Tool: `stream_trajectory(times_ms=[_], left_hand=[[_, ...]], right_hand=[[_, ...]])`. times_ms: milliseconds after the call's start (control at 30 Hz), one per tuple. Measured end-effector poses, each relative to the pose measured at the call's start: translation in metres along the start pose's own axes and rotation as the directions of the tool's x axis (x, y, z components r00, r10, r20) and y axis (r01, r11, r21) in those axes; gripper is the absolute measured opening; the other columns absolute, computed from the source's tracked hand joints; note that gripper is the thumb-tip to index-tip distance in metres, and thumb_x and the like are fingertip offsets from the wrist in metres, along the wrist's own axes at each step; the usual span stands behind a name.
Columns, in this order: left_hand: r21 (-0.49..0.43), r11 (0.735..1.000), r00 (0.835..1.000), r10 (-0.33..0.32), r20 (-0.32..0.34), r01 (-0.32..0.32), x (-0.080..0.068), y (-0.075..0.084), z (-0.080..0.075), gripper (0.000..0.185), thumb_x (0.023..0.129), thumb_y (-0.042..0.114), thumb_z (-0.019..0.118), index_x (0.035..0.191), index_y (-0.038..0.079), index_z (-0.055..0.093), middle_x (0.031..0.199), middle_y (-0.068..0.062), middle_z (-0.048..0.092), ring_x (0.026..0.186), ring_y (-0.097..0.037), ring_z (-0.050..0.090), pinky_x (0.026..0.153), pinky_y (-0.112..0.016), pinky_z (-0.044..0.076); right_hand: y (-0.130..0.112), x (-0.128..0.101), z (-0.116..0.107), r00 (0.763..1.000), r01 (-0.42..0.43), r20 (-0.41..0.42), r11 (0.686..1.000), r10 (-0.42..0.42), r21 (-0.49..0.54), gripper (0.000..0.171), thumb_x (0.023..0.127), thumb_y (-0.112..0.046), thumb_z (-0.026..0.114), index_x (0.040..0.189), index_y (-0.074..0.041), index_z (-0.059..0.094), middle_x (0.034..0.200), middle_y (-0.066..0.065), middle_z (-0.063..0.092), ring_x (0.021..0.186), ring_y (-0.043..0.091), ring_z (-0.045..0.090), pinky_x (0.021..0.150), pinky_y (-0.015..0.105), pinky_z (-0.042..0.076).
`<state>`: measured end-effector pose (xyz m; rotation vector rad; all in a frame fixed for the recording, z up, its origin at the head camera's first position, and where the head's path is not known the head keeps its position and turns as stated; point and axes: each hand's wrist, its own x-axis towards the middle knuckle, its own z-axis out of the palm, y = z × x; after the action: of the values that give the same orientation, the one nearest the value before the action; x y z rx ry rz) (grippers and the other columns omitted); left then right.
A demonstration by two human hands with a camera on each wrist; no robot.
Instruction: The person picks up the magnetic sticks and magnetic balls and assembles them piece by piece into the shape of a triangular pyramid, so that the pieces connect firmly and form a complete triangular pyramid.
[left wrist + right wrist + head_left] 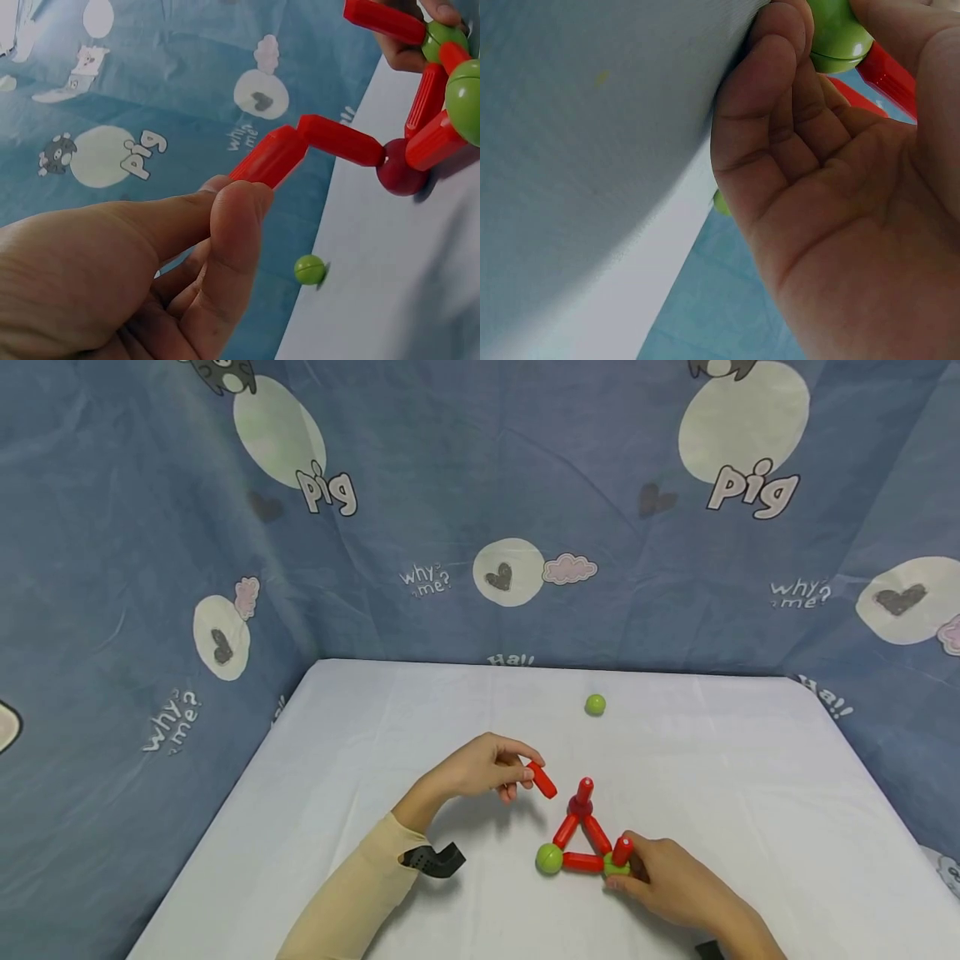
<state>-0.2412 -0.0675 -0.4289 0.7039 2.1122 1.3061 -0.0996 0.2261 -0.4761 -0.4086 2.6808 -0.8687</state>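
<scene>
White tablecloth (390, 727): I'm watching left hand (480, 768) pinching red plastic rod (542, 780) near red-rod triangle frame (581, 843); right hand (667, 881) pinching its green corner ball (615, 864). Bump risks collapsing joints.

Right forearm (738, 935) cut off below

White bench (375, 735), toy pieces on top.
Near the front edge: flat triangle of red sticks (581, 843) joined by balls, green ball (549, 858) at its left corner, dark red ball (579, 806) at the far corner with a stick standing up. Loose green ball (595, 704) well apart, toward the back.
</scene>
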Motion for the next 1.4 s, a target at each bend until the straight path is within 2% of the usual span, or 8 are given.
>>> stream_trajectory(times_ms=[367,600,700,933,1200,1300,1400], left_hand=[[0.057,0.998,0.999,0.009,0.030,-0.011,-0.007,0.007,0.005,0.026,0.098,0.013,0.069,0.123,0.005,0.071,0.098,-0.027,0.073,0.059,-0.012,0.066,0.072,-0.053,0.061],[0.063,0.998,0.999,0.018,0.046,-0.021,-0.011,0.012,0.007,0.021,0.097,0.011,0.070,0.118,0.012,0.073,0.098,-0.026,0.074,0.060,-0.013,0.066,0.073,-0.053,0.061],[0.065,0.998,0.998,0.017,0.060,-0.021,-0.012,0.016,0.007,0.022,0.097,0.010,0.070,0.118,0.012,0.073,0.097,-0.026,0.074,0.060,-0.013,0.066,0.073,-0.053,0.061],[0.088,0.996,0.998,0.028,0.061,-0.033,-0.015,0.020,0.009,0.020,0.097,0.011,0.070,0.116,0.013,0.073,0.090,-0.018,0.074,0.060,-0.012,0.067,0.073,-0.054,0.061],[0.135,0.990,0.997,0.041,0.060,-0.048,-0.017,0.024,0.012,0.018,0.097,0.008,0.069,0.114,0.014,0.074,0.090,-0.022,0.075,0.059,-0.013,0.067,0.071,-0.054,0.060],[0.158,0.986,0.997,0.046,0.062,-0.055,-0.018,0.026,0.013,0.019,0.097,0.008,0.068,0.114,0.015,0.074,0.090,-0.020,0.076,0.059,-0.012,0.067,0.068,-0.050,0.060],[0.180,0.981,0.996,0.057,0.062,-0.067,-0.020,0.028,0.014,0.020,0.096,0.008,0.069,0.114,0.015,0.074,0.087,-0.017,0.077,0.058,-0.012,0.067,0.062,-0.037,0.058]], right_hand=[[-0.001,0.000,0.000,1.000,-0.023,-0.003,1.000,0.023,-0.003,0.035,0.085,-0.046,0.080,0.097,-0.019,0.062,0.063,-0.008,0.049,0.055,0.004,0.041,0.052,0.020,0.033],[0.000,0.000,0.001,1.000,-0.014,-0.011,1.000,0.014,-0.007,0.034,0.085,-0.047,0.079,0.096,-0.019,0.062,0.063,-0.009,0.049,0.054,0.003,0.040,0.051,0.020,0.033],[0.000,0.000,0.000,1.000,-0.010,-0.010,1.000,0.010,-0.006,0.034,0.085,-0.047,0.079,0.096,-0.019,0.062,0.063,-0.010,0.049,0.055,0.003,0.040,0.051,0.020,0.033],[-0.001,0.000,0.000,1.000,-0.006,-0.005,1.000,0.006,-0.003,0.035,0.086,-0.047,0.079,0.097,-0.019,0.062,0.063,-0.010,0.049,0.055,0.003,0.040,0.051,0.020,0.034],[-0.001,0.000,0.000,1.000,-0.007,-0.005,1.000,0.007,0.002,0.035,0.085,-0.047,0.079,0.096,-0.018,0.062,0.063,-0.010,0.049,0.055,0.002,0.041,0.051,0.020,0.034],[0.000,0.000,-0.001,1.000,-0.003,-0.004,1.000,0.003,0.004,0.035,0.086,-0.047,0.078,0.096,-0.018,0.061,0.063,-0.010,0.049,0.055,0.002,0.041,0.051,0.020,0.034],[0.000,0.001,0.000,1.000,-0.002,-0.002,1.000,0.002,0.003,0.035,0.086,-0.048,0.078,0.096,-0.019,0.062,0.063,-0.010,0.049,0.055,0.002,0.040,0.051,0.020,0.034]])
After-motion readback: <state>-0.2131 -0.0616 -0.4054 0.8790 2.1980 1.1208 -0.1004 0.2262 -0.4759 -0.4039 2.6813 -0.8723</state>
